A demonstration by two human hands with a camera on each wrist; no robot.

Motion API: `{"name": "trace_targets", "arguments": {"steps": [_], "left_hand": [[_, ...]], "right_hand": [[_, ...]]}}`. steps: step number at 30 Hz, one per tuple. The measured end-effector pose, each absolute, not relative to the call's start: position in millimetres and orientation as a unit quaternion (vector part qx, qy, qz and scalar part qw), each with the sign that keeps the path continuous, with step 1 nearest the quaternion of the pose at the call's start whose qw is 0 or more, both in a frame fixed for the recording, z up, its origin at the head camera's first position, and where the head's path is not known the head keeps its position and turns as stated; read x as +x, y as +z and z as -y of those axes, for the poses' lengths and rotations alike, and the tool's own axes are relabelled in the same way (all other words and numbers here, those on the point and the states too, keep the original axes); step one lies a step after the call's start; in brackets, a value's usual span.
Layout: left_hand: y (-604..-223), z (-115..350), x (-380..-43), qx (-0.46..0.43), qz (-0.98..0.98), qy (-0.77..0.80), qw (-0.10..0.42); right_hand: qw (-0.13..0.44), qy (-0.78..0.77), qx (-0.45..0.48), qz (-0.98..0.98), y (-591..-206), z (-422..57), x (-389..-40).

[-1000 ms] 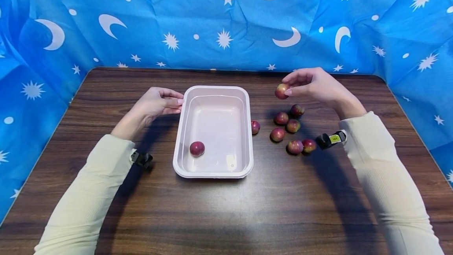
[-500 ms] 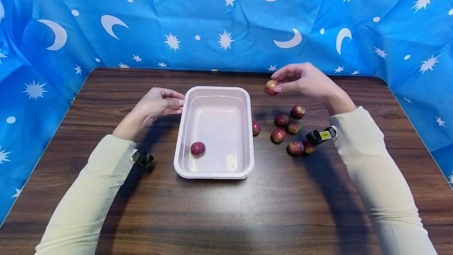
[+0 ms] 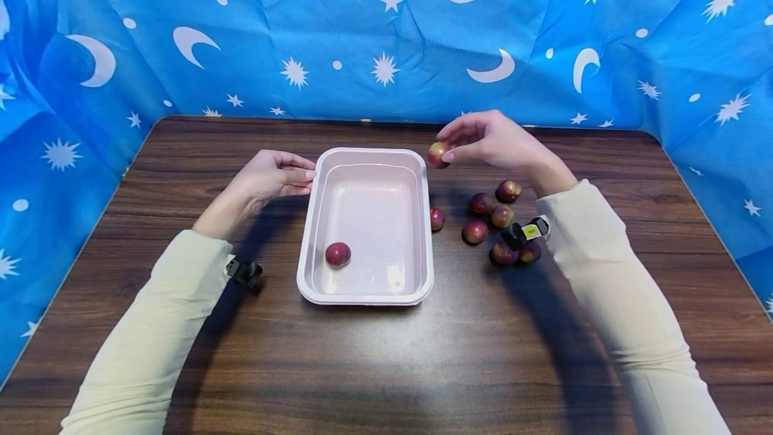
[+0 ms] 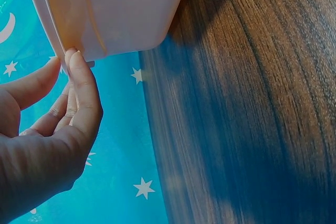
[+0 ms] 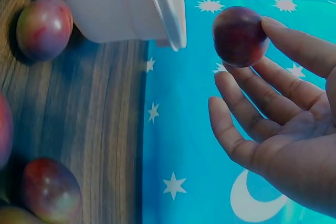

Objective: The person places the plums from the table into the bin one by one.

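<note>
A pale rectangular plastic tray (image 3: pixel 366 294) stands mid-table, with one dark red plum (image 3: pixel 337 255) in its near left part. My left hand (image 3: pixel 266 178) pinches the tray's left rim between thumb and fingers; the left wrist view shows the fingertips at the rim (image 4: pixel 50 19). Up by the tray's far right corner, my right hand (image 3: pixel 492 143) pinches a red and yellow plum (image 3: pixel 438 155) between thumb and fingertips. In the right wrist view that held plum (image 5: pixel 240 36) is off the table, just beside the tray wall (image 5: pixel 115 9).
Right of the tray lie several loose plums (image 3: pixel 475 231) on the dark wood table (image 3: pixel 374 368). One plum (image 3: pixel 437 219) sits close against the tray's right side. A blue cloth (image 3: pixel 362 32) with moons and stars hangs behind the table's far edge.
My right hand has carried the held plum leftward, from above the loose plums to the tray's far right corner. The left hand has stayed on the rim.
</note>
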State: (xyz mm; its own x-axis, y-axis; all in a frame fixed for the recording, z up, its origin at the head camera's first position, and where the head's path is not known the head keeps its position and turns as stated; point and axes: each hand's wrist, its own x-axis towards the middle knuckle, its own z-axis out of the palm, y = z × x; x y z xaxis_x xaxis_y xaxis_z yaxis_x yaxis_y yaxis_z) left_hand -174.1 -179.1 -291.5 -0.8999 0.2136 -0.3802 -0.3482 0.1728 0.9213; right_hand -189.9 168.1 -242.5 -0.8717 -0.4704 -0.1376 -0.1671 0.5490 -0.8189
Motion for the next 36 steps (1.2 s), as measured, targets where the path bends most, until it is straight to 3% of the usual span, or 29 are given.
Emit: {"name": "trace_targets", "arguments": {"steps": [15, 36], "left_hand": [[-291.3, 178.9, -174.1, -0.049, -0.741, 0.633, 0.220], [-291.3, 179.7, -174.6, -0.046, -0.741, 0.633, 0.220]], "right_hand": [[0.180, -0.441, -0.240, -0.846, -249.0, -143.3, -189.8], [0.196, -0.453, -0.233, -0.838, -255.6, -133.7, -187.3]]}}
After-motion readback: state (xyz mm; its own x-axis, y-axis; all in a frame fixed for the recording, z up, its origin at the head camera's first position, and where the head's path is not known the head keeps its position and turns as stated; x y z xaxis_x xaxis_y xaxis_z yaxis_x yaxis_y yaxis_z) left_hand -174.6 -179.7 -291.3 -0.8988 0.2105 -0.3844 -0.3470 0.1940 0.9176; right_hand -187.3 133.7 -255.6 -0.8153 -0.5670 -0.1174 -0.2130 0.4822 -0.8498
